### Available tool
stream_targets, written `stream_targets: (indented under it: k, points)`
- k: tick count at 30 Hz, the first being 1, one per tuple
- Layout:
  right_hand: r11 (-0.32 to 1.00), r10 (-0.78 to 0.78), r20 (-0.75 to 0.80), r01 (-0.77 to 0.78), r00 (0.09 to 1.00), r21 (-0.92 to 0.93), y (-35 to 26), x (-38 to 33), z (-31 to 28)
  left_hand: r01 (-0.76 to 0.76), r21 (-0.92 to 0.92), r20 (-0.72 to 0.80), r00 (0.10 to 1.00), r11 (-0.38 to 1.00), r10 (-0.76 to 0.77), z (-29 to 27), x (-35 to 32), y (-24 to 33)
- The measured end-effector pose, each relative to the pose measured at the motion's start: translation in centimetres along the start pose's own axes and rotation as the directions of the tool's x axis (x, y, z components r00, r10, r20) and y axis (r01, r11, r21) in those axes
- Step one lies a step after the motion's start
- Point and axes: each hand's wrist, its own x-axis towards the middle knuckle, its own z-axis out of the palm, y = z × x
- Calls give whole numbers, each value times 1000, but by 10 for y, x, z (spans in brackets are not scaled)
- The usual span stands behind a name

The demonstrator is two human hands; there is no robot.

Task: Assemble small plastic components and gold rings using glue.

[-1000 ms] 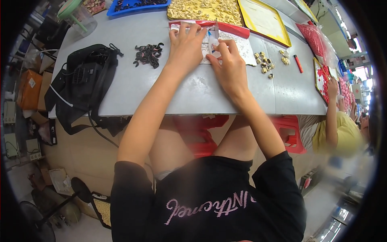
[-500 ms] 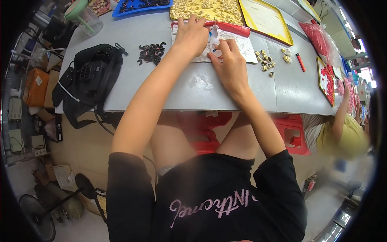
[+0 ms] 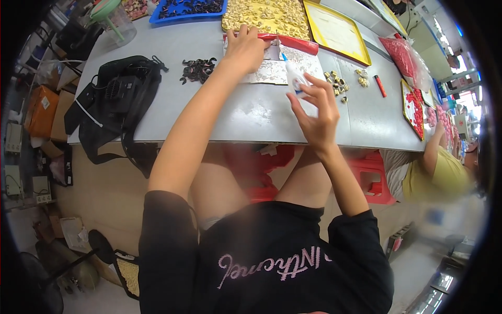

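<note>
Squeeze bottle (image 3: 295, 78) in my right hand (image 3: 320, 111), left hand (image 3: 244, 51) on the white board (image 3: 269, 74)

My right hand, right of centre in the frame's upper half, has its fingers bent around the bottle's lower end, thumb a little apart. The bottle tilts, its blue nozzle (image 3: 284, 56) pointing toward the upper left over the board. My left hand lies across the board's red upper edge at upper centre, fingers slightly spread; I can't tell whether they pinch anything. Black curved pieces (image 3: 198, 70) lie in a pile at upper left, cream-and-black pieces (image 3: 337, 82) right of the board, and a red marker (image 3: 380, 86) farther right. A black bag (image 3: 116, 99) sits on the grey table (image 3: 251, 115) at left.
</note>
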Motion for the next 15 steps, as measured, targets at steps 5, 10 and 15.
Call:
stream_targets:
  k: [5, 10, 15]
  points:
    - [746, 363, -10, -285, 932, 602, -44, -8, -44, 2, 6, -108, 994, 1000, -1, 7, -8, -8]
    - [-13, 661, 320, -416, 679, 909, -50, -15, -95, -14, 7, -160, 987, 1000, 15, 15, -10, -6]
    - [-520, 515, 557, -279, 652, 807, -65, -12, -104, 2, -4, -188, 982, 1000, -2, 24, -15, -13]
